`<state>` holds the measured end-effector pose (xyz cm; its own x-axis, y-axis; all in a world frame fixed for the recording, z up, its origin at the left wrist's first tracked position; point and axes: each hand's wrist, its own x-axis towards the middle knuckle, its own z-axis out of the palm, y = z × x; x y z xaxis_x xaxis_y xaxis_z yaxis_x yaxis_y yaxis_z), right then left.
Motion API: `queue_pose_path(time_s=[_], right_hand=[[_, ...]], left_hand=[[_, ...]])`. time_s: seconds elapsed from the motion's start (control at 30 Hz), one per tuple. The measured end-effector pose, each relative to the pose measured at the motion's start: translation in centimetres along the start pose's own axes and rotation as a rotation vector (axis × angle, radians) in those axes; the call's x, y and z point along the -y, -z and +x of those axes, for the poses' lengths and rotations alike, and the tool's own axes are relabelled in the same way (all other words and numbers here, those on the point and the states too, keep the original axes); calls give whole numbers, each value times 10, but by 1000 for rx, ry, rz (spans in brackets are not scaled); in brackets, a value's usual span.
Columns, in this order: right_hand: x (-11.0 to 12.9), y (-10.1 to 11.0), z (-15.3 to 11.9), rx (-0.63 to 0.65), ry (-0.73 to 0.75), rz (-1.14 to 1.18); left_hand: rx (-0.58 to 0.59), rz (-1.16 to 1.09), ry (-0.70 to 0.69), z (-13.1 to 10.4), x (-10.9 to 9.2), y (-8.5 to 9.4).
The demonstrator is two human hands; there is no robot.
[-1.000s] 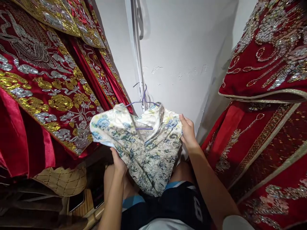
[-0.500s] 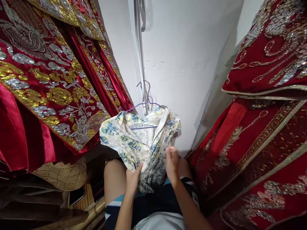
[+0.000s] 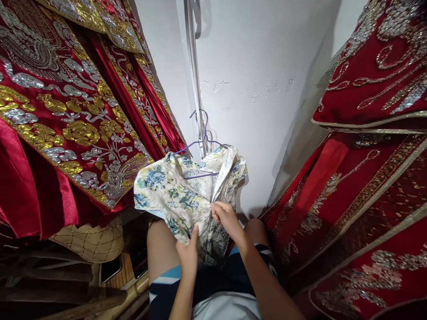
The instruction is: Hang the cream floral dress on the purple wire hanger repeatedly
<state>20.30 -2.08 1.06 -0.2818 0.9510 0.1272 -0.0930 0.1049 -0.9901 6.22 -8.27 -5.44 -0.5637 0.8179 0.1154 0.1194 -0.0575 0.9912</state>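
A white short-sleeved blouse [image 3: 156,182] with blue and yellow flowers hangs on a purple hanger [image 3: 206,138], just above my lap. My left hand [image 3: 188,253] grips the blouse low on its front, thumb on top of the cloth and the other fingers hidden behind it. With closed fingers, my right hand [image 3: 227,218] pinches the front edge of the blouse at the bottom of the V neckline. The lower part of the blouse bunches in shadow between my hands.
The hanger's hook is at a narrow white pole [image 3: 191,66] before a scuffed white wall [image 3: 253,53]. Red sequined garments [image 3: 83,133] hang at left, and a beaded red garment [image 3: 333,186] at right. A phone [image 3: 111,269] lies on a wooden seat [image 3: 123,271] at lower left.
My right hand has moved left from the blouse's right side onto its front edge and closed there. The blouse's front is pulled slightly; my left hand keeps its hold.
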Motion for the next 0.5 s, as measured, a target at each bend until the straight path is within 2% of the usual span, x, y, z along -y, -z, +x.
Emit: queue_pose_path(time_s=[0.03, 0.1, 0.13, 0.17, 0.2, 0.23, 0.3, 0.33, 0.4, 0.5], right_hand=[[2, 0, -2, 3, -15, 43], [5, -1, -6, 4, -58, 109], [6, -1, -8, 7, -76, 127], [7, -2, -10, 14, -84, 135], [8, -3, -11, 29, -82, 132], [10, -4, -11, 53, -80, 120], [15, -4, -10, 111, -87, 85], [19, -3, -7, 134, -95, 70], [33, 1, 4, 112, -103, 64], [71, 9, 31, -20, -22, 106]], left_hand=[[-93, 60, -64, 0, -2, 2], [-274, 185, -283, 2, -10, 6], [-320, 241, -413, 3, -14, 6], [-310, 290, -529, 5, -18, 4], [-243, 326, -620, 7, -22, 1], [-128, 341, -674, 10, -25, -3], [113, 335, -676, 18, -29, -14], [192, 329, -655, 22, -29, -20], [264, 333, -643, 30, -29, -29], [312, 425, -726, 37, -28, -36]])
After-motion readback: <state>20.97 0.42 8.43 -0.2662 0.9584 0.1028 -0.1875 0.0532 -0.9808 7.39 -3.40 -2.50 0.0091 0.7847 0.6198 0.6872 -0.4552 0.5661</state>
